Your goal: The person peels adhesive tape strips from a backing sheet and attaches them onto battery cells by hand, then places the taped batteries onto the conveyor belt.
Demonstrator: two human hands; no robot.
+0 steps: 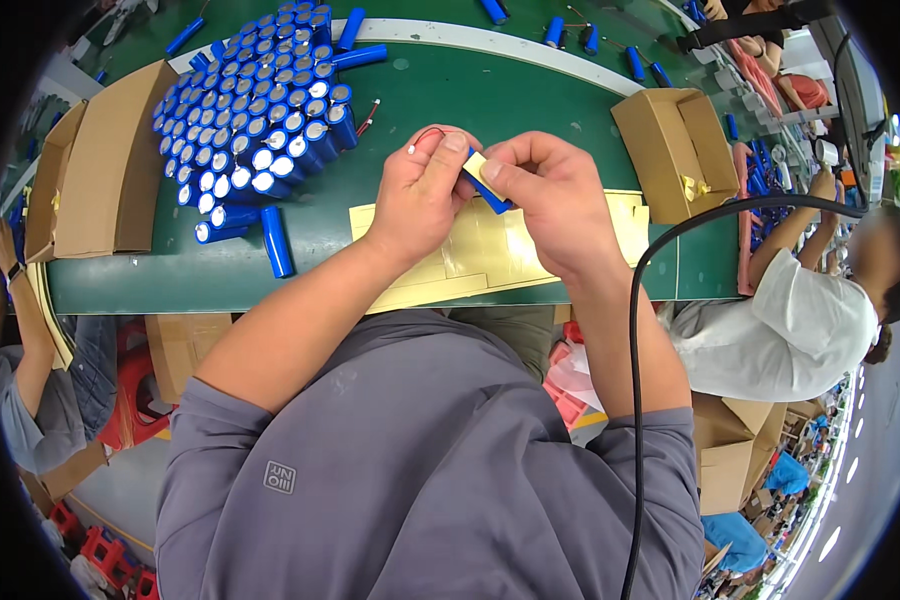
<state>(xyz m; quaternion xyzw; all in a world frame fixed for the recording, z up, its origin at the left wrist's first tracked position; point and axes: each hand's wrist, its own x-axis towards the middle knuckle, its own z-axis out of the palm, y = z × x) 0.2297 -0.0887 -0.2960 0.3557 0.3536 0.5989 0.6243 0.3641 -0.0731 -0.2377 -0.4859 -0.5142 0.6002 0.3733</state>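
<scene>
Between my two hands is a blue cylindrical battery cell (495, 204), tilted above the table. My left hand (420, 205) is closed around its far left end, and a thin red wire (429, 131) with a small white connector loops out over those fingers. My right hand (558, 195) pinches a small yellow sticker (475, 166) against the cell, thumb on top. Fingers hide much of the cell. Below both hands lies a yellow sticker sheet (425, 285) on the green table (490, 85). Many upright blue cells (260, 110) stand packed together to the left.
Open cardboard boxes stand at left (120, 165) and right (665, 145). A white strip (510, 48) crosses the table's far side, with loose cells beyond. One cell (277, 242) lies near the front edge. A black cable (638, 400) hangs by my right arm. People sit on both sides.
</scene>
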